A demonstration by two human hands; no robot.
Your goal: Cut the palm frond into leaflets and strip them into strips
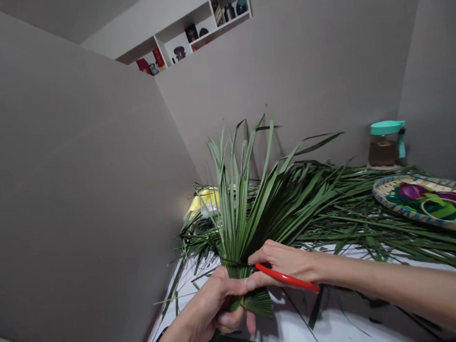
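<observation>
Left hand [213, 297]: clamped on the leaf [240, 230] near its narrow base
Right hand [278, 258]: closed around red-handled scissors [288, 278], beside the left thumb
Leaf: fans above both hands; likely light, springy, easily split
Hold: best at the gathered pleats

So, textures: we've got a pleated leaf [234, 228], matt and finely ribbed, with scissors [290, 277] whose handle looks like smooth, glossy plastic. Our worktop [330, 320] has a smooth matt cover, can't tell if it's cloth or paper. Leaf strips [356, 219] along the far edge look slightly satiny. Near the far left corner there's shiny, crinkly plastic wrap [208, 198]. Toward the right edge, a rough woven tray [411, 218]; far right corner, a clear, glossy jug [381, 150] with a smooth plastic lid [386, 127].
</observation>
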